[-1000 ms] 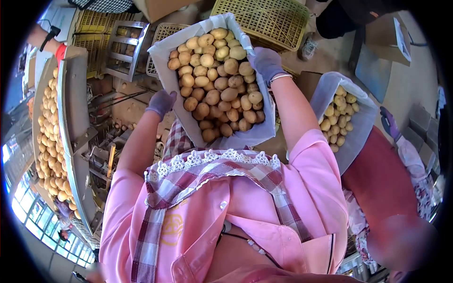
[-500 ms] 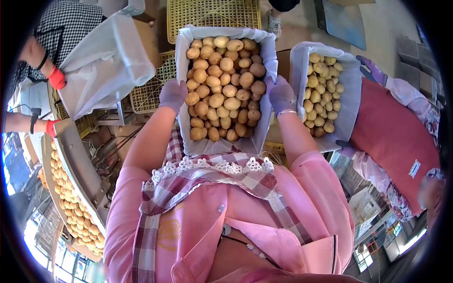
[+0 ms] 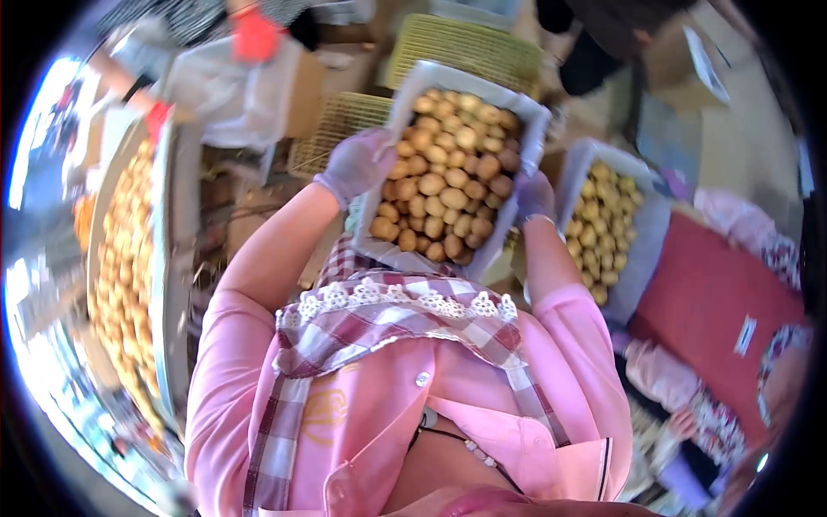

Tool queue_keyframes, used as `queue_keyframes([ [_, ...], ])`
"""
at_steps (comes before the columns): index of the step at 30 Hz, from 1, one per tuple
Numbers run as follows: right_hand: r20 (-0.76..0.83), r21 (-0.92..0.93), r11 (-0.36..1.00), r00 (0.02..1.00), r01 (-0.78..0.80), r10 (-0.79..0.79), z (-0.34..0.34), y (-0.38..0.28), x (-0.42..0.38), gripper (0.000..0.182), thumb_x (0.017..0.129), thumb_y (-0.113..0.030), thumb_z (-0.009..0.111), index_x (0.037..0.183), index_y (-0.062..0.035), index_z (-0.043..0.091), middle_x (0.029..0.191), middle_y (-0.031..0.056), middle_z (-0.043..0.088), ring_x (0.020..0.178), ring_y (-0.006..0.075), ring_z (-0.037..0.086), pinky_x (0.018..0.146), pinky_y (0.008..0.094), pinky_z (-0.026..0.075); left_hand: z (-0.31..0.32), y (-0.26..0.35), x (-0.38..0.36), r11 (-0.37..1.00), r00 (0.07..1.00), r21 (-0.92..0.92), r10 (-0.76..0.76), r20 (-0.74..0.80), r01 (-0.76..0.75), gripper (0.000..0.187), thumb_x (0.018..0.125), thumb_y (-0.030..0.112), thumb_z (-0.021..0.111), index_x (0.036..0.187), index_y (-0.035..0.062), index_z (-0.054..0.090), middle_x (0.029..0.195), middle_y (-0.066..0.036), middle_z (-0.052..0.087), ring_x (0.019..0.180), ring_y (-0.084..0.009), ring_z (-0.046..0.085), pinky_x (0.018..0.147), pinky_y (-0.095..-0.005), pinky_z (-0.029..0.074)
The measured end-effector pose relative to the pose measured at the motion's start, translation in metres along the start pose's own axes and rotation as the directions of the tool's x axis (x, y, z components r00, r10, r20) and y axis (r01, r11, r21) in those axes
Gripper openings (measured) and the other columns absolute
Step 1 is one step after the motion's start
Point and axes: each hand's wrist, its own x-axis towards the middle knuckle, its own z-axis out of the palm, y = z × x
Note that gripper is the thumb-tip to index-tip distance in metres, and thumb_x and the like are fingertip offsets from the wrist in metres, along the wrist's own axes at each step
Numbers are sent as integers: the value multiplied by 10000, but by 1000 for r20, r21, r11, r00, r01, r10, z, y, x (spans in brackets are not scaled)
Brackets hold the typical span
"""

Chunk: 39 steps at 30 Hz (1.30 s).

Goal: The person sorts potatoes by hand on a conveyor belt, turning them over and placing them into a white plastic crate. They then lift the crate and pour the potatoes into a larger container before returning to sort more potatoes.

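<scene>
A box with a pale plastic liner [image 3: 527, 142] is in front of my body, turned at an angle. Round, tan, potato-like produce [image 3: 452, 181] fills it. My left hand [image 3: 357, 164], in a light purple glove, is closed on the box's left rim. Opposite it, my right hand [image 3: 535, 196], gloved alike, grips the right side; its fingers are partly hidden against the liner. The box's near edge lies close to my checked apron [image 3: 396, 319]. Just right of my right hand is a second lined box [image 3: 644, 233] of smaller yellowish produce [image 3: 603, 233].
Yellow plastic crates [image 3: 465, 52] lie beyond and left of my box. A co-worker in a red apron [image 3: 724, 284] is beside the second box. Another person's red gloves [image 3: 257, 34] are near a lined box [image 3: 241, 95]. Produce fills a long trough [image 3: 125, 284] at left.
The box in my hands has shifted right in view and turned clockwise. The surroundings have shifted too. One red glove is now at the other lined box's far side; someone in dark clothes shows at the top.
</scene>
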Motion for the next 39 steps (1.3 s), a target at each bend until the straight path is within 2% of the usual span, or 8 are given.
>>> queue_keyframes([
  [10, -12, 246, 958, 989, 148, -149, 13, 6, 6, 438, 855, -323, 639, 1007, 88, 648, 980, 298, 692, 918, 469, 654, 830, 517, 499, -224, 119, -97, 856, 946, 415, 320, 43, -309, 432, 816, 259, 658, 1204, 81, 593, 1216, -118, 605, 1156, -323, 573, 1026, -449, 433],
  [16, -294, -363, 915, 910, 178, -293, 38, -60, -40, 769, 871, -448, 665, 1480, -87, 363, 1509, 205, 376, 1374, 355, 397, 1139, 467, 336, -286, 154, -185, 746, 890, 534, 455, 29, -398, 360, 776, 213, 647, 1108, 74, 667, 1133, -109, 662, 1119, -261, 617, 1052, -461, 438],
  [19, -262, -341, 795, 762, 501, -592, 69, -125, -64, 735, 873, -402, 672, 1458, -58, 390, 1481, 212, 410, 1357, 360, 417, 1134, 459, 341, -293, 157, -238, 841, 819, 344, 513, -257, -418, 91, 681, 148, 683, 731, 72, 679, 769, -61, 604, 832, -262, 617, 675, -345, 521],
  [25, -135, -126, 318, 301, 940, -944, 139, -290, -139, 666, 876, -309, 688, 1414, 0, 445, 1426, 228, 477, 1325, 370, 458, 1123, 444, 352, -342, 124, -362, 970, 897, 179, 221, -382, -162, 107, 698, 124, 670, 758, 37, 689, 786, -70, 605, 855, -264, 616, 681, -366, 523],
  [31, -71, 234, 230, 252, 945, -965, 134, -432, -327, 518, 928, -144, 661, 1377, 48, 489, 1389, 201, 531, 1312, 316, 484, 1124, 413, 343, -403, 101, -446, 977, 924, 211, 118, -363, -42, 140, 714, 135, 670, 805, 31, 692, 851, -82, 621, 909, -265, 614, 734, -400, 522],
  [34, -111, 283, 35, 70, 958, -991, 125, -479, -395, 487, 936, -77, 628, 1380, 58, 484, 1403, 195, 526, 1315, 295, 486, 1124, 397, 344, -422, 96, -471, 971, 925, 237, 60, -375, 32, 156, 721, 140, 670, 828, 28, 693, 884, -88, 629, 936, -265, 613, 760, -417, 522],
  [36, -128, 215, -322, -300, 922, -945, 134, -514, -385, 474, 939, -61, 613, 1380, 56, 486, 1406, 193, 524, 1314, 293, 488, 1125, 394, 343, -432, 95, -482, 963, 922, 255, 18, -386, 88, 167, 727, 144, 670, 844, 26, 694, 906, -92, 634, 954, -265, 613, 778, -428, 522],
  [39, -86, 362, -303, -293, 881, -952, 159, -554, -402, 446, 855, 5, 631, 1294, 41, 563, 1324, 217, 573, 1242, 362, 545, 1079, 428, 401, -446, 97, -489, 945, 907, 268, -60, -418, 186, 184, 734, 149, 671, 867, 23, 695, 939, -98, 642, 981, -265, 612, 804, -445, 521],
])
